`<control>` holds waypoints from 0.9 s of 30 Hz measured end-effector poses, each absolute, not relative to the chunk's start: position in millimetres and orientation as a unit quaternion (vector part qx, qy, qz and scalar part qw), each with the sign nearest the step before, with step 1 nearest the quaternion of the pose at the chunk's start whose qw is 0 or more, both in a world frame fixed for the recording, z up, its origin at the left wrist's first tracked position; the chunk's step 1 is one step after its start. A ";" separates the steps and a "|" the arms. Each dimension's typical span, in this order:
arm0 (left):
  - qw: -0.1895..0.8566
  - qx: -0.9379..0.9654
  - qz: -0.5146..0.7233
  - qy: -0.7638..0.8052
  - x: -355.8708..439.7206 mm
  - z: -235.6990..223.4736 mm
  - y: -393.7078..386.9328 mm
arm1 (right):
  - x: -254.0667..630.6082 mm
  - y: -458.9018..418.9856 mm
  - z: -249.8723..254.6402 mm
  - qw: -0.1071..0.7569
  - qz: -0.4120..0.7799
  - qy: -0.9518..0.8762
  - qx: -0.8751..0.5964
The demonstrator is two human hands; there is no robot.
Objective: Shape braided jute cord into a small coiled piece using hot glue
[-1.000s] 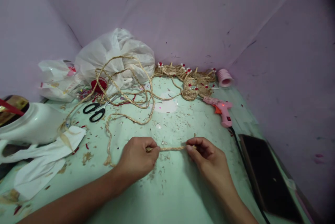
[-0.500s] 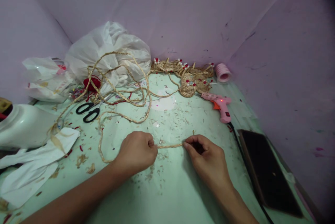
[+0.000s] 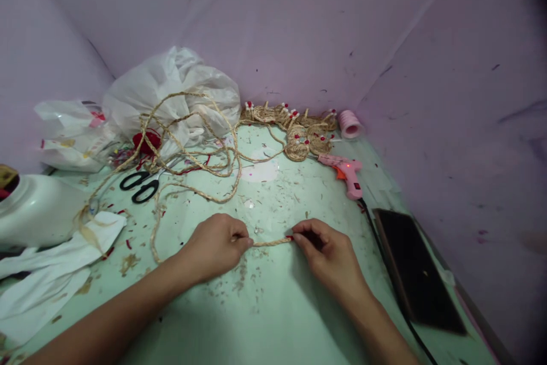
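A short stretch of braided straw-coloured cord [image 3: 272, 242] runs between my two hands, just above the green table top [image 3: 239, 325]. My left hand [image 3: 217, 244] pinches it on the left, fingers curled. The fingertips of my right hand [image 3: 327, 248] close on its right end, where a bit of red shows. From my left hand the cord trails back in loose loops to the far left. Woven straw pieces with red and white beads [image 3: 299, 143] lie against the back wall.
A pink glue gun [image 3: 344, 170] with a lit red light and a black cable lies at right, near a dark phone [image 3: 419, 268]. Black-handled scissors [image 3: 145, 191], a plastic bag [image 3: 171, 80], a white jar [image 3: 43, 205] and white cloth [image 3: 43, 302] occupy the left. A pink spool [image 3: 349, 124] stands behind.
The red bit at the cord's right end now shows by my right fingertips. The cord between my hands sags slightly. The view has shifted a little; both hands keep their pinch.
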State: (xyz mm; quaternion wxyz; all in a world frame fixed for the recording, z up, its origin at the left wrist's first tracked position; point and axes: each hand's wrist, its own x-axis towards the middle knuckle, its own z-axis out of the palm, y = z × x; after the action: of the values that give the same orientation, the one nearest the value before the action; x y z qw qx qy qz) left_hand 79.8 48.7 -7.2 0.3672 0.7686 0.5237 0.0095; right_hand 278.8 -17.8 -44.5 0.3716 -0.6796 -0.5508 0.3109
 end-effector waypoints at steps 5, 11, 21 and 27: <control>0.310 0.810 -0.001 0.497 83.2 -4.2 41.1 | 274.3 -19.4 -43.2 0.375 0.330 -0.549 -0.671; 0.347 0.755 -0.001 0.557 88.7 -13.8 44.6 | 276.3 -20.1 -44.4 0.378 0.312 -0.553 -0.674; 0.374 0.727 0.007 0.576 90.2 -16.2 49.5 | 278.0 -19.6 -38.4 0.357 0.249 -0.594 -0.676; 0.368 0.728 0.008 0.578 90.3 -17.7 51.5 | 288.2 -20.9 -30.9 0.367 0.222 -0.557 -0.711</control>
State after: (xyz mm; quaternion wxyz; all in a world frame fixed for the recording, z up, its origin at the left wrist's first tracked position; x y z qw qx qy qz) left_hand 90.3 51.5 -17.7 0.3675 0.7283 0.5783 0.0083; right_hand 288.2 -20.9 -30.9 0.3668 -0.7111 -0.5574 0.2216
